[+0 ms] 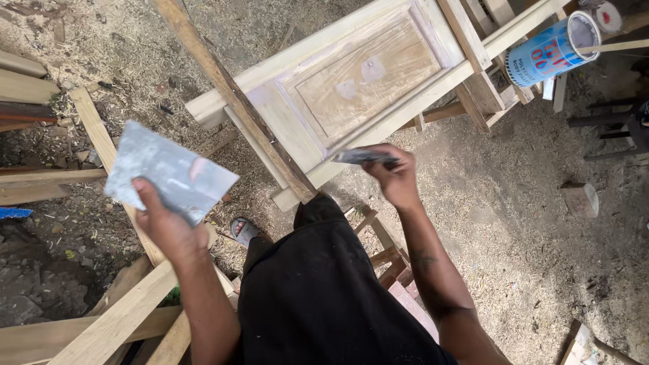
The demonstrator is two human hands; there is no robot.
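My left hand (165,226) holds up a flat grey plate (165,172) smeared with filler, thumb on top. My right hand (395,177) grips a putty knife (362,157), its blade touching the lower edge of a pale wooden panelled door (365,74). The door lies flat on supports and shows white patches of filler on its raised panel. A dark wooden slat (233,94) leans diagonally across the door's left end. My black-clad leg and a sandalled foot (245,231) are below.
A blue and white tin (551,47) with a stick in it lies on the door's far right end. Loose planks (101,135) lie at left on sawdust-strewn ground. A wooden frame (389,257) stands under my right arm. A small block (580,199) sits at right.
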